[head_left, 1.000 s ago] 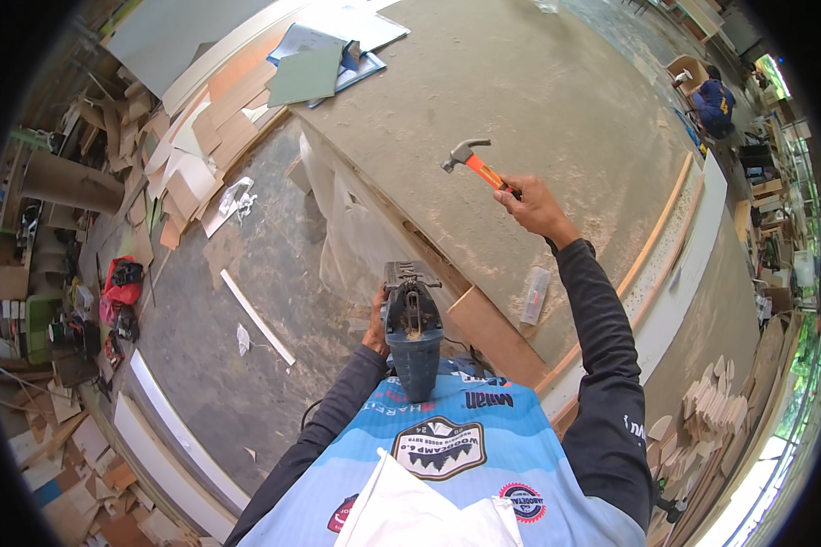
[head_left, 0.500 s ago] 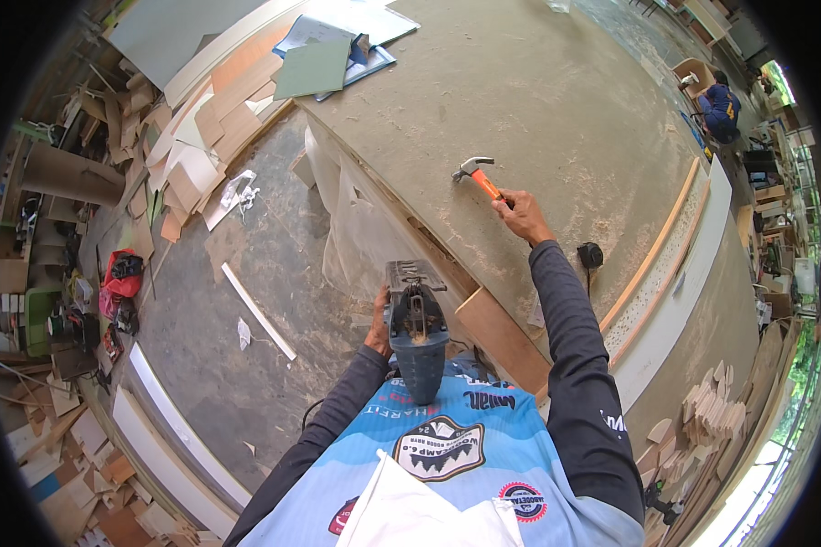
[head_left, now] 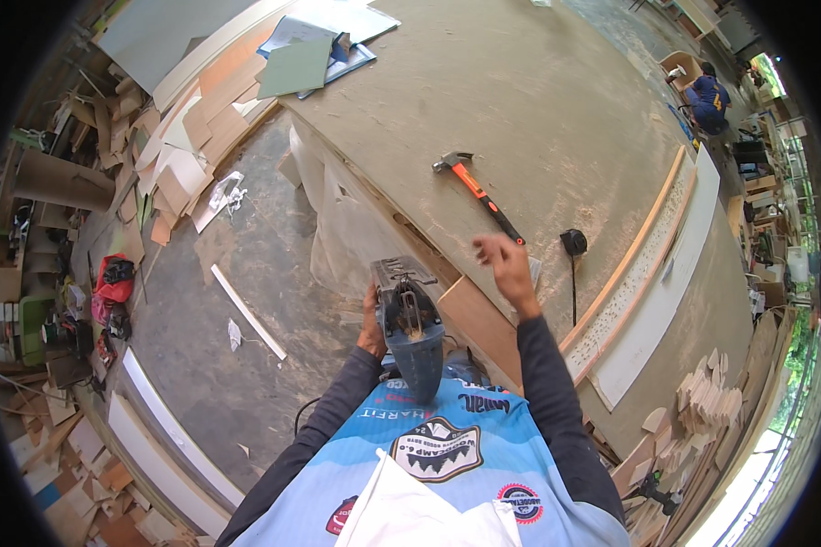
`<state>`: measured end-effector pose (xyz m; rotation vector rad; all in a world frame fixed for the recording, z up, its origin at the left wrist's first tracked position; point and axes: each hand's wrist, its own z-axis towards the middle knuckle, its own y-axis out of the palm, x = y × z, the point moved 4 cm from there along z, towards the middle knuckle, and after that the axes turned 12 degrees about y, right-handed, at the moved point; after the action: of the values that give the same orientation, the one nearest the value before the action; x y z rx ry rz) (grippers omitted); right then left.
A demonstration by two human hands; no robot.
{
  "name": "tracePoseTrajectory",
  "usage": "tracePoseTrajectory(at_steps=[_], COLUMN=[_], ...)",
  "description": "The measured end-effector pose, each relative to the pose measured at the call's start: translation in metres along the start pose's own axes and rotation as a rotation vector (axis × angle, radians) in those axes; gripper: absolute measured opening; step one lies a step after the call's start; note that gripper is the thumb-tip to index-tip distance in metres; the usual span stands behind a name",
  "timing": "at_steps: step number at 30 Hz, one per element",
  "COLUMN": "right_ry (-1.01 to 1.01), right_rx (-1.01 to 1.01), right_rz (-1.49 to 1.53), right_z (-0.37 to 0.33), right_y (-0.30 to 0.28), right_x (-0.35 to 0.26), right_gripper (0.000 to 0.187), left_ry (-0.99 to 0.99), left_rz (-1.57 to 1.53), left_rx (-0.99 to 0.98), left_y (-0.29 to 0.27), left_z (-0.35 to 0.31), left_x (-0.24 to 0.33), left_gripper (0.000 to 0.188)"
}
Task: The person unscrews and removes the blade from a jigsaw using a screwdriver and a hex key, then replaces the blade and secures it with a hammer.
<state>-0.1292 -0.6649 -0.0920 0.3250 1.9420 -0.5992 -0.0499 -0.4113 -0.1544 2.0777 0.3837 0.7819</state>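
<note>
In my left hand (head_left: 370, 326) is a jigsaw (head_left: 409, 314), turned with its metal base plate up and away from me. The fingers wrap its left side and are partly hidden behind its body. Sawdust clings inside the tool's front. My right hand (head_left: 504, 266) hovers just nearer than a claw hammer (head_left: 472, 187), with its fingers loosely bent and nothing in them. The hammer, with an orange and black handle, lies on the large worktop (head_left: 401, 118), head pointing away. To the right of it sits a black tape measure (head_left: 574, 242).
Long curved strips (head_left: 629, 264) lie along the worktop's right side. Papers and a green board (head_left: 296, 67) rest at the far left by stacked wood offcuts (head_left: 219, 118). Clear plastic sheeting (head_left: 333, 219) hangs at the worktop's edge. Another person (head_left: 707, 98) crouches at the far right.
My right hand has let go of the hammer, which now lies on the worktop, and has drawn back toward me. The left hand still holds the jigsaw.
</note>
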Motion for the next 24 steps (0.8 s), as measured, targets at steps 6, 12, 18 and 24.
tracePoseTrajectory(at_steps=[6,12,18,24], right_ry=[-0.059,-0.242,-0.067,-0.211], right_rx=[-0.408,-0.290,0.030,0.280], right_rz=[0.451,0.593,0.702,0.642], right_z=[-0.174,-0.280,-0.375,-0.475], right_y=[0.026,0.023,-0.003,-0.043], right_x=[-0.020,0.025,0.064,0.113], right_gripper=[0.065,0.100,0.089,0.078], left_ry=[0.143,0.185,0.157,0.074], left_rz=[0.087,0.022,0.020,0.096], left_rx=[-0.029,0.026,-0.029,-0.048], left_y=[0.022,0.077,0.060,0.072], left_z=[-0.033,-0.106,-0.185,-0.266], left_x=[-0.017,-0.083,-0.175,-0.257], left_gripper=[0.062,0.056,0.063,0.067])
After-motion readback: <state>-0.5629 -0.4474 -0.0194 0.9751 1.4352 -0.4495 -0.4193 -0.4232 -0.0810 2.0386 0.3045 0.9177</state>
